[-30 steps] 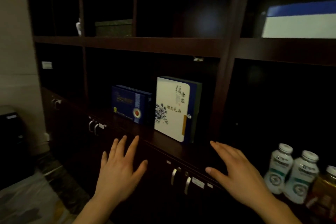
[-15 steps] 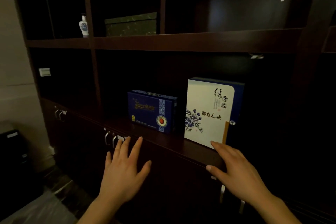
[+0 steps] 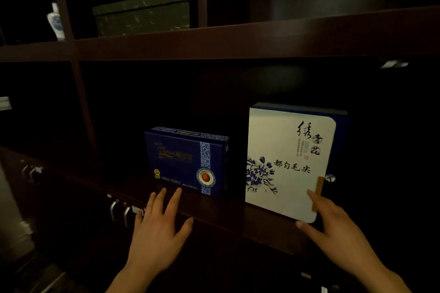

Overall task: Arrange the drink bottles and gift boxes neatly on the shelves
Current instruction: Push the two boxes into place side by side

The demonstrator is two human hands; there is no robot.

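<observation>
Two gift boxes stand upright on the lower dark wooden shelf (image 3: 214, 211). The smaller one is a dark blue box (image 3: 185, 162) with a red-and-gold seal. To its right stands a taller white box (image 3: 285, 162) with blue flowers and black characters. My left hand (image 3: 159, 228) is flat with fingers spread, its fingertips just below the blue box's front bottom edge. My right hand (image 3: 338, 228) has its fingers apart, touching the white box's lower right corner. Neither hand grips anything.
On the upper shelf (image 3: 238, 40) stand a dark green box (image 3: 142, 13) and a small blue-and-white porcelain bottle (image 3: 55, 22). Vertical dividers split the shelves. Cabinet doors with metal handles (image 3: 120, 213) run below the lower shelf. The room is dim.
My view has moved closer to the two boxes. My left hand has risen to the blue box's base, and my right hand has reached the white box's lower right corner.
</observation>
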